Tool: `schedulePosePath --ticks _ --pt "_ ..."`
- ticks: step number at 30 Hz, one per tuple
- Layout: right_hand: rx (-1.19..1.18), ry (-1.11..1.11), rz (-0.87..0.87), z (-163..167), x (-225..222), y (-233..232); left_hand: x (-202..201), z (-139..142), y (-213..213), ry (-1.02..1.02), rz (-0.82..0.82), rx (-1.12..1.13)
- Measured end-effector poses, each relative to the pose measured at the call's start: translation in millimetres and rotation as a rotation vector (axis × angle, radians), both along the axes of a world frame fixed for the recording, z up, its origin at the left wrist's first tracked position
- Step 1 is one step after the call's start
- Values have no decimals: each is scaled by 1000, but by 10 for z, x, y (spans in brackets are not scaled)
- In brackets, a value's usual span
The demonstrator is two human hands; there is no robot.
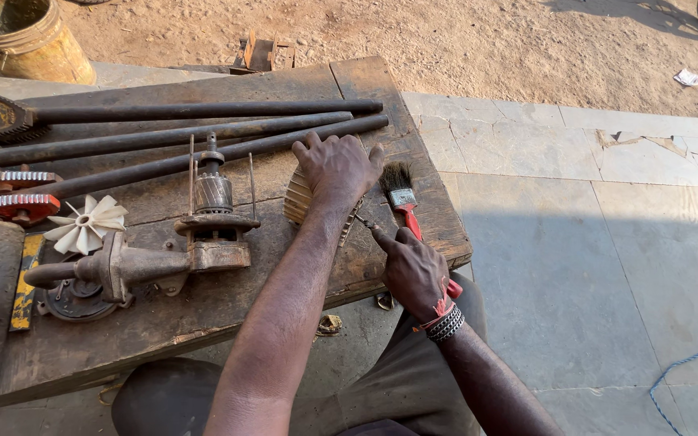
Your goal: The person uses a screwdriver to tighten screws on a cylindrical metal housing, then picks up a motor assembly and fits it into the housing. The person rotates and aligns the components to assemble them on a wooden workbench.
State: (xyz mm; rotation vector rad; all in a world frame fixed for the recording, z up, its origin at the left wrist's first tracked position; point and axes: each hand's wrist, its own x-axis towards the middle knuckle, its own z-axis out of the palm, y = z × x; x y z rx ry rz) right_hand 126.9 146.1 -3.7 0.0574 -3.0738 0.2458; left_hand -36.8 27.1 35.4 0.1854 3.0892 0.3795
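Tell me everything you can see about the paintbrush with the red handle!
The small paintbrush with dark bristles, a silver metal band and a red handle lies flat on the worn wooden workbench near its right edge, bristles pointing away from the person. Its bristles look splayed and dirty. The right hand covers the handle's lower part.
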Motion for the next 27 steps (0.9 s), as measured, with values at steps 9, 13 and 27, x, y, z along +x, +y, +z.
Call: schedulePosePath --ticks 9,13,27 --pt "17 -98 117 38 -172 59 -60 30 33 -37 25 -1" --pt "-52 -184 223 69 -228 157 -84 -2 38 -2 37 -11" --pt "-73 -194 184 138 -252 180 -105 -62 68 48 -28 -63"
